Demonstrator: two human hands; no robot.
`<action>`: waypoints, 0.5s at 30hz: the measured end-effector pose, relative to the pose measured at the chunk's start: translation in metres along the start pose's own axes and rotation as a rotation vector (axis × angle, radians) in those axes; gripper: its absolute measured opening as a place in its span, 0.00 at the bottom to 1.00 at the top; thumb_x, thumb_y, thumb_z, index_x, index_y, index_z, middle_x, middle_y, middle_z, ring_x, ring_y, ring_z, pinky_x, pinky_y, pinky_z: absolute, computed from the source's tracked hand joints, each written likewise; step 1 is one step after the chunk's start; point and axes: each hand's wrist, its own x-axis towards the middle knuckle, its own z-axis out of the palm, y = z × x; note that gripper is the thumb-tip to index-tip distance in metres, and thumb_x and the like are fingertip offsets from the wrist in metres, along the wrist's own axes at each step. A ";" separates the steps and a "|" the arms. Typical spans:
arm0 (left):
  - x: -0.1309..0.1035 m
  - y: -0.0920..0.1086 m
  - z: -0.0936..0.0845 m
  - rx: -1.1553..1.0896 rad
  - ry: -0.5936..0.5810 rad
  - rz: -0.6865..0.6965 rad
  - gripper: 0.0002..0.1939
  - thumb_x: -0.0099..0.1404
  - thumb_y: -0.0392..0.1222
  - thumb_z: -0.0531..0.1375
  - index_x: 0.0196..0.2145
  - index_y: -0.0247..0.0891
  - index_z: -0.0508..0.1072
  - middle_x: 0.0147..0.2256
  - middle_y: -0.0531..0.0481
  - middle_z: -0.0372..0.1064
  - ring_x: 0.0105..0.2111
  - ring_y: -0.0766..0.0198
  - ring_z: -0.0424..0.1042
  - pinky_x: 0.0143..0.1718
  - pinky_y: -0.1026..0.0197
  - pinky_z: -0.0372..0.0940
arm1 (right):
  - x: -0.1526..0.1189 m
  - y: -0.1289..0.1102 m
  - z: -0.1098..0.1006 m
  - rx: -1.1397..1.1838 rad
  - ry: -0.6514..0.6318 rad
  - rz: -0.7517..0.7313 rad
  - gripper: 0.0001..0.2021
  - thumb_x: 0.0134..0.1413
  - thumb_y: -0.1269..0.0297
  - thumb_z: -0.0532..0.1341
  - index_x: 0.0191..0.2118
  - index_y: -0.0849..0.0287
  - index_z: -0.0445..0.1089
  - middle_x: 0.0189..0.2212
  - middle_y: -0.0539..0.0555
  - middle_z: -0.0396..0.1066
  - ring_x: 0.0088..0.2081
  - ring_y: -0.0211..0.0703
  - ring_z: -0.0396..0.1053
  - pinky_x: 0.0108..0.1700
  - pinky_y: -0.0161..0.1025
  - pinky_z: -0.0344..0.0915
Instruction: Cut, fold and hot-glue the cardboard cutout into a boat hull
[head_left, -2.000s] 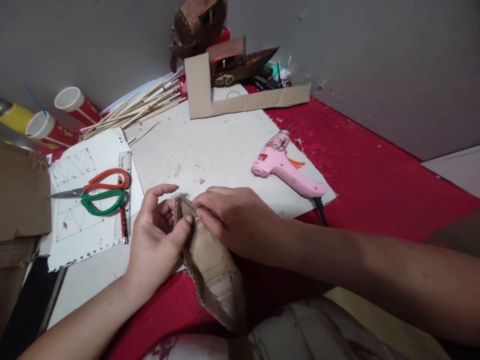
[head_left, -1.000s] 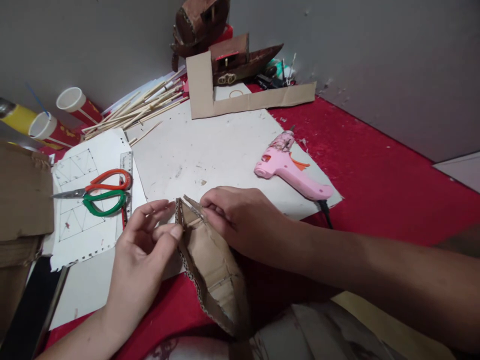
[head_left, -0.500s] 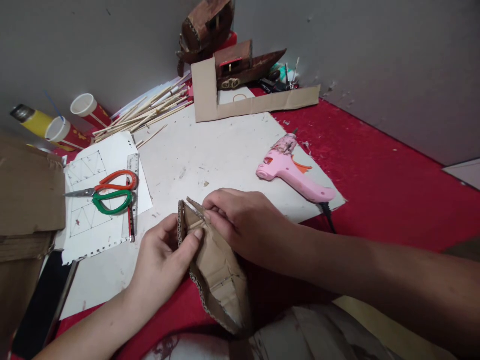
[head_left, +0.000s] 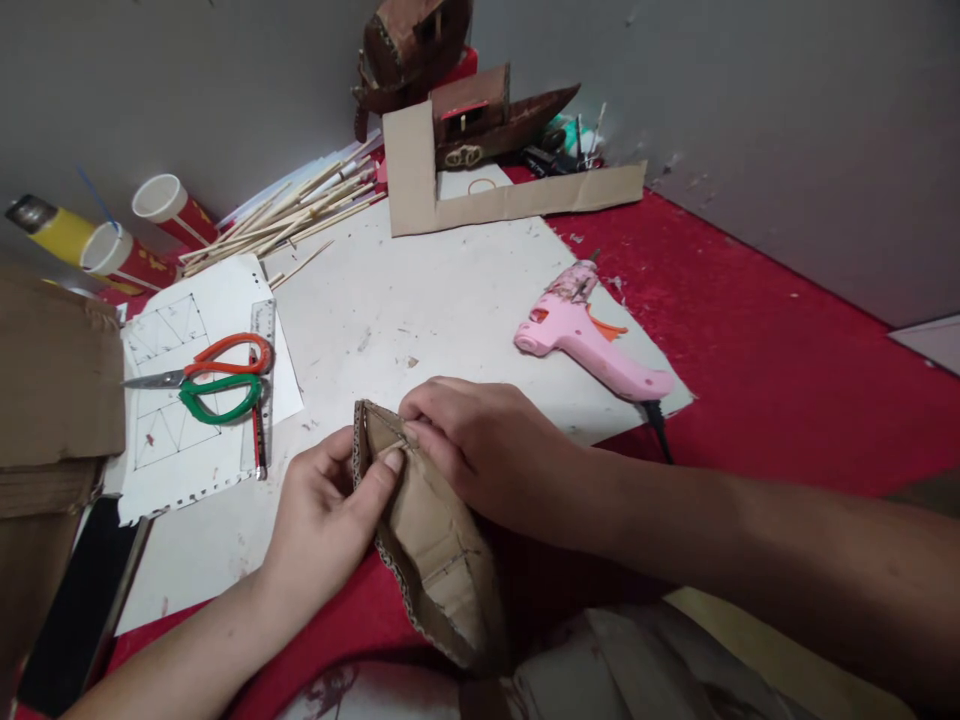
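Observation:
Both hands grip a boat-shaped cardboard hull (head_left: 439,530) over the table's near edge. My left hand (head_left: 330,500) is closed on its left wall, thumb inside and fingers behind. My right hand (head_left: 480,440) pinches the opposite wall near the top corner, where the two cardboard edges meet. The hull's lower end points toward my lap, and corrugation shows along its left rim. A pink glue gun (head_left: 589,335) lies on the white board to the right of my hands.
Scissors (head_left: 221,380) and a ruler (head_left: 259,390) lie on drawn paper at left. Behind are wooden sticks (head_left: 292,220), paper cups (head_left: 172,210), an L-shaped cardboard piece (head_left: 525,200) and a brown model boat (head_left: 510,125). Stacked cardboard (head_left: 60,380) stands at far left.
The gap at the hull's top corner has closed: my right hand has brought its wall against the left one. The view has shifted slightly.

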 end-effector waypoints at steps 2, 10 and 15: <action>-0.001 0.005 -0.003 0.007 -0.010 -0.034 0.12 0.62 0.46 0.64 0.40 0.37 0.76 0.33 0.51 0.76 0.33 0.63 0.73 0.34 0.65 0.68 | 0.001 0.000 -0.001 0.004 0.003 0.018 0.06 0.60 0.76 0.55 0.37 0.65 0.69 0.34 0.56 0.72 0.37 0.45 0.70 0.39 0.40 0.62; -0.003 0.016 -0.035 0.242 0.307 0.141 0.19 0.61 0.50 0.64 0.46 0.38 0.73 0.31 0.50 0.75 0.29 0.64 0.72 0.35 0.62 0.68 | -0.001 0.000 -0.003 -0.075 -0.028 0.041 0.06 0.60 0.76 0.55 0.37 0.64 0.69 0.33 0.56 0.73 0.36 0.45 0.70 0.39 0.40 0.62; 0.010 0.017 -0.028 0.189 0.233 0.133 0.15 0.55 0.42 0.69 0.40 0.38 0.73 0.33 0.52 0.72 0.31 0.67 0.70 0.33 0.66 0.66 | 0.001 0.003 0.002 -0.099 -0.010 0.036 0.06 0.61 0.74 0.55 0.36 0.64 0.69 0.33 0.56 0.73 0.35 0.45 0.70 0.38 0.39 0.61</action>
